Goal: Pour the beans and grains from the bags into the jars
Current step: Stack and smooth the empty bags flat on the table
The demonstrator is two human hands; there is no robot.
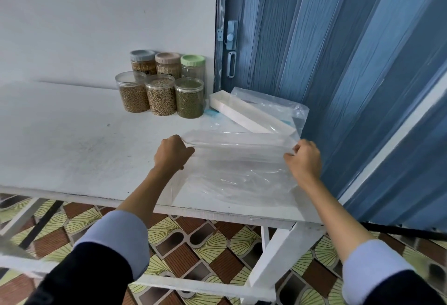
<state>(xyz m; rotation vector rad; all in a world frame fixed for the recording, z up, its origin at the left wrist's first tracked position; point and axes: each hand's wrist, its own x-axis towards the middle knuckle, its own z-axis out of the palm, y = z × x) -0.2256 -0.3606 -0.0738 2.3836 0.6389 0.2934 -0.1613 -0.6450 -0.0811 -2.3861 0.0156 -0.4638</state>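
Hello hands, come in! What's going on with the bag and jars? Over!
Left hand and right hand each pinch the bag, flat and empty on the table. Six jars wait by the wall. Nothing in the way.

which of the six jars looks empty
The green-lidded jar, back row, nearest the blue door. Its clear wall shows nothing inside; the other five hold beans or grains.

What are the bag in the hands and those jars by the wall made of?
The bag looks like thin clear plastic film: it wrinkles, shines, and the table shows through. The jars seem clear rigid plastic, possibly glass; their contents show through. Three have matte pastel screw lids, probably plastic.
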